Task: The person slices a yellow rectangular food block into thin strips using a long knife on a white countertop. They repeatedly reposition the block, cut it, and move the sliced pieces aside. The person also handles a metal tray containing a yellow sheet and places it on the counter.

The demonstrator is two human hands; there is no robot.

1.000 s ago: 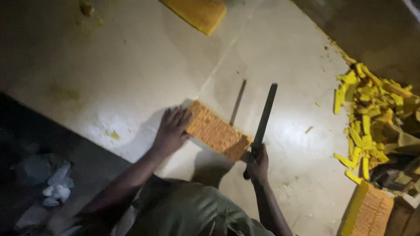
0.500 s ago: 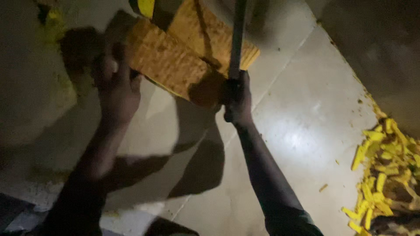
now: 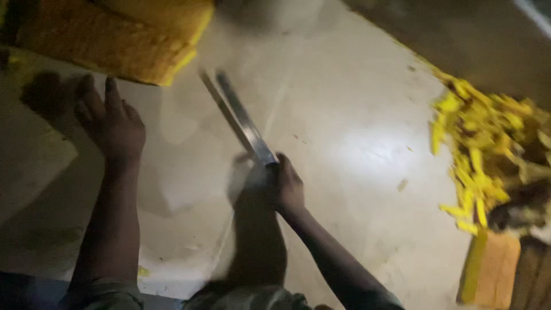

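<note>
Two bare hands work low over a pale, glossy floor (image 3: 356, 143), under dim light with one bright patch of glare. Right hand (image 3: 285, 186): grip pressed together round the handle end of a long flat metal blade (image 3: 241, 119), fist tight, probably so the tool does not twist. The blade slants up and left from the fist, its far tip near the lower edge of a yellow-orange slab (image 3: 123, 34) at the top left; whether tip and slab touch cannot be told, the frame is blurred. Left hand (image 3: 112, 123): fingers spread, palm down, holding nothing, set just below the slab's near edge and well clear of the blade, a bracing sort of posture that keeps the fingers out of the blade's line. The slab lies flat on the floor, its surface rough and crumbly-looking. Heap of yellow cut strips (image 3: 482, 143) at the right, well apart from both hands, as though kept out of the working space. A smaller orange block with a yellow face (image 3: 493, 270) stands at the lower right, below the heap.
</note>
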